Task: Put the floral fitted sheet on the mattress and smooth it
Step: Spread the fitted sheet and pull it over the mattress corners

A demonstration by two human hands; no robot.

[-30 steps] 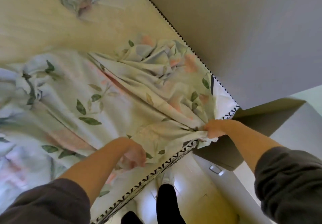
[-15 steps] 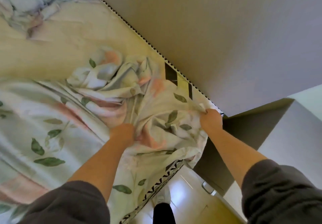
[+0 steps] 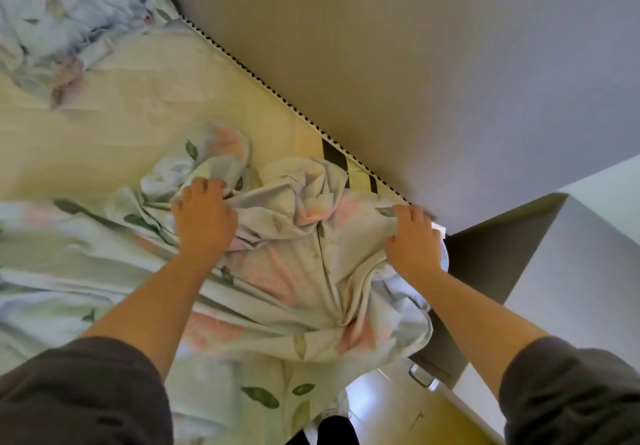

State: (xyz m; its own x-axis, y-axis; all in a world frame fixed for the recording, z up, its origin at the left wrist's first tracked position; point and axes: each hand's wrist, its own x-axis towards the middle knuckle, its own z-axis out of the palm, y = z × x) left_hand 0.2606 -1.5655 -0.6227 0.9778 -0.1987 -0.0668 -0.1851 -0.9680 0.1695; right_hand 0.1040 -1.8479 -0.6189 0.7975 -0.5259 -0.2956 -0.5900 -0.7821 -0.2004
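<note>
Sheet: bunched over near corner of mattress, not tucked.
Left hand: my fingers clenched on a fold.
Right hand: gripping sheet edge at the wall-side corner.
Remaining: far mattress bare; fitting and smoothing outstanding.

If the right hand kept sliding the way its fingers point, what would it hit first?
The right hand sits at the mattress corner, fingers aimed toward the wall. Only a sliver of floral sheet and the checked mattress edging lie ahead, so it would probably meet the wall first, though depth is hard to judge.
</note>
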